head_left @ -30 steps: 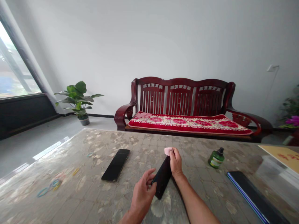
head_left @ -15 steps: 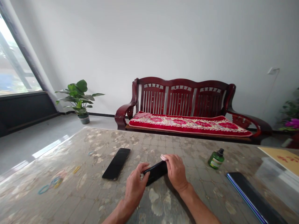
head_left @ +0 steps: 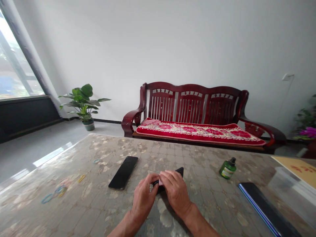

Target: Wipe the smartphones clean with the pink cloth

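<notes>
A black phone (head_left: 178,171) sits low over the table, mostly covered by both hands. My left hand (head_left: 143,197) grips its near end with curled fingers. My right hand (head_left: 175,191) lies across the phone and presses a small pink cloth (head_left: 160,182) against it; only a sliver of the cloth shows. A second black phone (head_left: 123,176) lies flat on the table to the left of my hands. A small green bottle (head_left: 227,168) with a black cap stands to the right.
The patterned table (head_left: 98,204) carries several coloured rubber bands (head_left: 53,194) at the left and a long dark flat device (head_left: 266,210) at the right. A red wooden bench (head_left: 197,115) and a potted plant (head_left: 82,105) stand beyond the table.
The held phone turned from upright to nearly level and came down toward the table. My right hand slid with the pink cloth from its far end to its middle.
</notes>
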Motion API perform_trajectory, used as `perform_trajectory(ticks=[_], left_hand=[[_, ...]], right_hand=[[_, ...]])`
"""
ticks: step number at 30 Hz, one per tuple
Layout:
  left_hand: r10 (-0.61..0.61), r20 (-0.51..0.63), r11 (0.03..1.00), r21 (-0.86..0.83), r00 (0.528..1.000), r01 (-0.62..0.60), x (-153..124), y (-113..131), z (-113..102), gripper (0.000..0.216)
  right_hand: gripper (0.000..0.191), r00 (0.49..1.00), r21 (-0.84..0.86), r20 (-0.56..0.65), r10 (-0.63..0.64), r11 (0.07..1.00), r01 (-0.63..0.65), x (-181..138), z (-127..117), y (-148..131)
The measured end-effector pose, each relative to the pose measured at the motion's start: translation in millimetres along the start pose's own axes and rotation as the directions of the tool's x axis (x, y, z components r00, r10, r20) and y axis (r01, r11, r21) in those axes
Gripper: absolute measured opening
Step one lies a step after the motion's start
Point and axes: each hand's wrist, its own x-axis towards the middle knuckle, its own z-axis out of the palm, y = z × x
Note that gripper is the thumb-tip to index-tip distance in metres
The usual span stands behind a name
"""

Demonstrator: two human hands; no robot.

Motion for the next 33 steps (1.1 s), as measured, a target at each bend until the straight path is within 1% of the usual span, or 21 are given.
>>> perform_trajectory(ticks=[2, 3, 8, 10, 11, 13, 16, 18, 19, 21, 25, 27, 28, 30, 33], left_hand=[[-0.005, 0.005, 1.0, -0.003, 1.0, 0.005, 0.9, -0.8, -0.7, 0.016], [-0.01, 0.006, 1.0, -0.002, 1.0, 0.01, 1.4, -1.6, -1.0, 0.015], [-0.021, 0.002, 0.999, 0.027, 1.0, 0.021, 3.9, -4.6, -2.8, 0.016], [-0.022, -0.006, 0.999, 0.037, 1.0, 0.022, 4.3, -3.8, -3.4, 0.016], [-0.02, -0.008, 0.999, 0.04, 1.0, 0.02, 4.3, -3.0, -3.7, 0.017], [-0.009, -0.01, 0.999, 0.039, 1.0, 0.01, 4.1, -1.3, -4.0, 0.016], [0.004, -0.005, 0.999, 0.037, 1.0, -0.004, 4.0, 0.0, -4.1, 0.017], [0.004, 0.001, 0.999, 0.038, 1.0, -0.004, 4.3, -0.3, -4.8, 0.016], [0.0, 0.005, 0.999, 0.04, 1.0, 0.0, 4.6, -0.5, -5.5, 0.016], [-0.018, 0.011, 0.999, 0.047, 1.0, 0.018, 5.6, -0.9, -7.7, 0.016], [-0.055, 0.016, 0.997, 0.063, 0.998, 0.054, 8.5, 0.1, -12.6, 0.017], [-0.059, 0.007, 0.996, 0.065, 0.998, 0.059, 9.7, 0.6, -13.5, 0.017], [-0.059, 0.002, 0.996, 0.064, 0.998, 0.059, 10.0, 0.5, -13.4, 0.017], [-0.055, 0.002, 0.996, 0.064, 0.999, 0.054, 9.7, -0.1, -12.3, 0.018], [-0.03, 0.011, 0.997, 0.071, 0.999, 0.029, 7.7, -1.6, -9.9, 0.017]], right_hand=[[0.029, 1.0, -0.005, 0.014, -0.02, 1.0, 0.02, -1.1, 0.4, 2.0], [0.029, 1.0, -0.013, 0.017, -0.01, 1.0, 0.01, -2.5, -0.4, 6.7], [0.031, 0.992, -0.125, -0.036, 0.122, 0.984, -0.126, -14.8, -10.0, 47.0], [0.032, 0.989, -0.151, -0.052, 0.139, 0.978, -0.146, -17.2, -12.3, 54.1], [0.031, 0.988, -0.155, -0.061, 0.142, 0.977, -0.15, -17.1, -12.3, 52.8], [0.029, 0.99, -0.141, -0.066, 0.122, 0.981, -0.131, -13.8, -10.1, 41.4], [0.027, 0.999, -0.081, -0.017, 0.027, 0.996, -0.028, -5.1, -3.8, 14.8], [0.027, 1.0, -0.05, 0.01, -0.017, 0.999, 0.018, -0.5, -0.7, 3.7], [0.027, 1.0, -0.044, 0.015, -0.019, 0.999, 0.019, 0.5, -0.2, 2.5], [0.027, 1.0, -0.054, 0.019, 0.014, 0.998, -0.013, -0.6, -1.5, 9.7], [0.028, 0.992, -0.123, -0.017, 0.126, 0.984, -0.128, -10.3, -10.0, 43.7], [0.029, 0.986, -0.143, -0.045, 0.158, 0.976, -0.163, -13.5, -13.1, 54.1], [0.029, 0.984, -0.146, -0.061, 0.167, 0.974, -0.174, -13.8, -13.5, 55.0], [0.027, 0.984, -0.135, -0.073, 0.161, 0.976, -0.17, -11.9, -11.8, 47.7], [0.025, 0.996, -0.088, -0.031, 0.08, 0.993, -0.083, -5.2, -5.5, 24.1]])
